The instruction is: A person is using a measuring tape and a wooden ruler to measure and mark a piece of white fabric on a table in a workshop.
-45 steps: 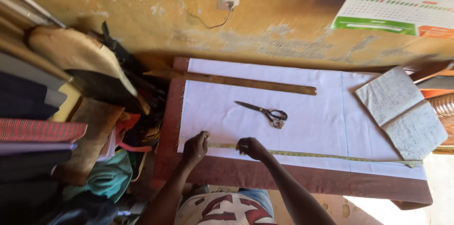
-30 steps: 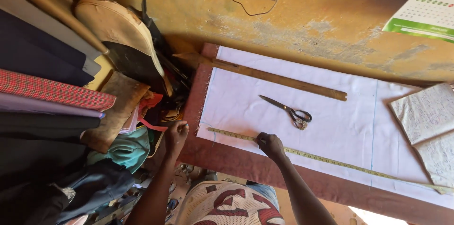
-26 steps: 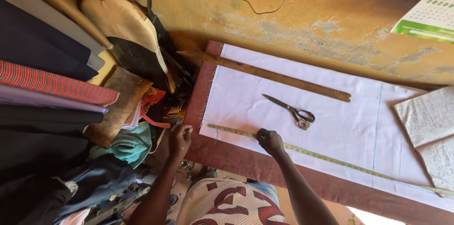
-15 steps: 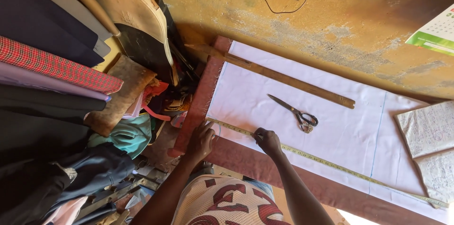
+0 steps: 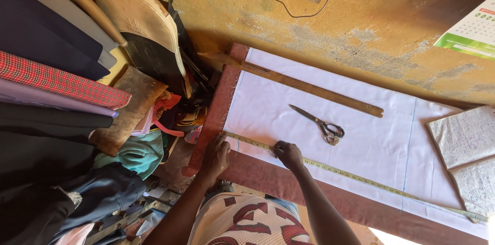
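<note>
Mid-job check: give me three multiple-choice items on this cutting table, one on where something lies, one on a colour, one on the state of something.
1. Where do the scissors lie?
A. On the white cloth, between the wooden ruler and the tape measure
B. On the open notebook
C. On the stack of folded fabrics

2. What colour is the tape measure?
A. Red
B. Yellow
C. Black

3. What state is the tape measure in?
A. Rolled into a coil
B. Hanging off the wall
C. Stretched flat along the near edge of the cloth

Answers: 
1 A, they rest on the white cloth below the wooden ruler. 
2 B, the strip shows yellow. 
3 C, the left hand and right hand press it down at its left end, and it runs straight rightward.
</note>
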